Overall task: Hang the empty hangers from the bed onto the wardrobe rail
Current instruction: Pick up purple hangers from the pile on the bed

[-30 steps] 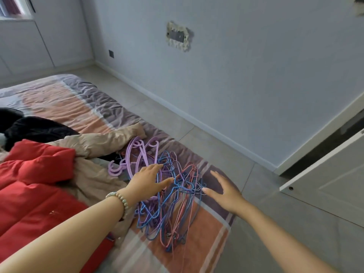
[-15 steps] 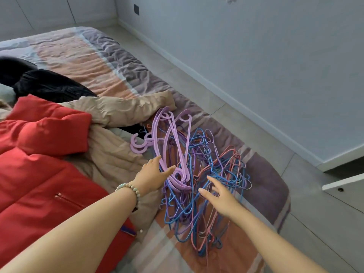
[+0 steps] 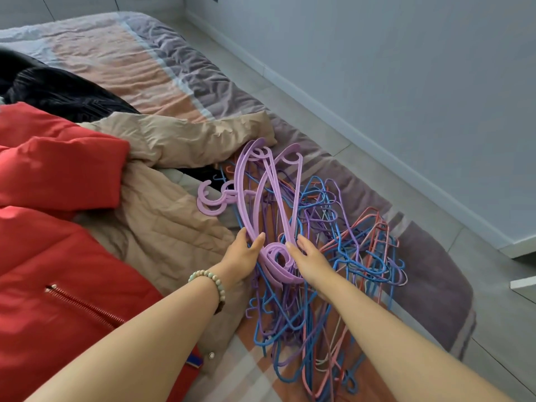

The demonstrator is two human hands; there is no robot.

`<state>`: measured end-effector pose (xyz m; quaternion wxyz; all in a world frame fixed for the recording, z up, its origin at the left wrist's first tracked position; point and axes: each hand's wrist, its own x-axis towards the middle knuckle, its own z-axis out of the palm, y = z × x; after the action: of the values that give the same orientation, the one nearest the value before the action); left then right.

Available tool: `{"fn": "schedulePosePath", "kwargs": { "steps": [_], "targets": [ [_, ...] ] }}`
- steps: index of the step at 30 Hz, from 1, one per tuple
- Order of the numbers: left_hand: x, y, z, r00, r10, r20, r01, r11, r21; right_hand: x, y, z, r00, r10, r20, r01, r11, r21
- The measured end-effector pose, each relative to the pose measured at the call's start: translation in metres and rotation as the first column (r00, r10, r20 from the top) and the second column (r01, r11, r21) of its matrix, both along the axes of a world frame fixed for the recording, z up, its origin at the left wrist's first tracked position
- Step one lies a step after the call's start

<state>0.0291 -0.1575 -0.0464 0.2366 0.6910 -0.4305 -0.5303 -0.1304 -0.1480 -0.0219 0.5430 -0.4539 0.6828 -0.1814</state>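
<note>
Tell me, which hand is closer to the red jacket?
Left. The left hand touches the lilac hangers on the side toward the red jacket; the right hand touches them on the far side.

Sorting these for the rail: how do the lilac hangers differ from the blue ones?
The lilac hangers are thick, flat plastic; the blue hangers are thin wire. The lilac hangers lie bunched on top; the blue hangers sprawl tangled beneath. Both lie on the bed.

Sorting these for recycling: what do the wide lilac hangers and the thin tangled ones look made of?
Lilac hangers: likely moulded plastic, matte; broad flat arms, thick hooks. Thin tangled hangers: probably coated wire, judging by slender bent outlines; unconfirmed.
</note>
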Motion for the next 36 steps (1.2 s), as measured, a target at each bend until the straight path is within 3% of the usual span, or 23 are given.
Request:
{"fn": "schedulePosePath", "kwargs": {
  "steps": [6, 8, 12, 17, 20, 24, 28, 32, 36],
  "targets": [
    [-0.007, -0.002, -0.004, 0.998, 0.05, 0.024, -0.05, 0.999, -0.008, 0.008, -0.004, -0.026, 0.99, -0.064, -0.127, 0.063, 0.998, -0.019],
    [-0.007, 0.003, -0.002, 0.998, 0.066, -0.013, -0.067, 0.997, -0.044, 0.009, 0.007, -0.017, 0.994, -0.108, -0.022, 0.107, 0.992, -0.072],
    [-0.009, 0.028, 0.004, 0.962, 0.103, -0.251, -0.124, 0.99, -0.068, 0.001, 0.043, 0.004, 0.96, -0.215, 0.179, 0.238, 0.963, -0.123],
    [-0.02, 0.077, 0.012, 0.953, 0.038, -0.299, -0.065, 0.995, -0.081, -0.01, 0.104, 0.02, 0.879, -0.355, 0.317, 0.378, 0.926, -0.012],
    [-0.03, 0.098, 0.016, 0.974, -0.034, -0.223, 0.017, 0.997, -0.078, -0.02, 0.132, 0.02, 0.85, -0.411, 0.33, 0.412, 0.909, 0.072],
    [-0.031, 0.101, 0.011, 0.991, -0.122, 0.055, 0.127, 0.986, -0.106, -0.024, 0.14, 0.017, 0.85, -0.43, 0.304, 0.414, 0.903, 0.119],
    [-0.023, 0.099, 0.023, 0.985, -0.045, 0.168, 0.075, 0.982, -0.175, -0.016, 0.137, 0.024, 0.824, -0.449, 0.346, 0.379, 0.89, 0.253],
    [-0.02, 0.102, 0.052, 0.997, 0.075, -0.033, -0.08, 0.974, -0.21, -0.017, 0.139, 0.041, 0.818, -0.452, 0.355, 0.369, 0.887, 0.278],
    [-0.025, 0.108, 0.091, 0.978, 0.104, -0.182, -0.141, 0.969, -0.202, -0.03, 0.142, 0.074, 0.846, -0.404, 0.349, 0.38, 0.915, 0.136]
  ]
}}
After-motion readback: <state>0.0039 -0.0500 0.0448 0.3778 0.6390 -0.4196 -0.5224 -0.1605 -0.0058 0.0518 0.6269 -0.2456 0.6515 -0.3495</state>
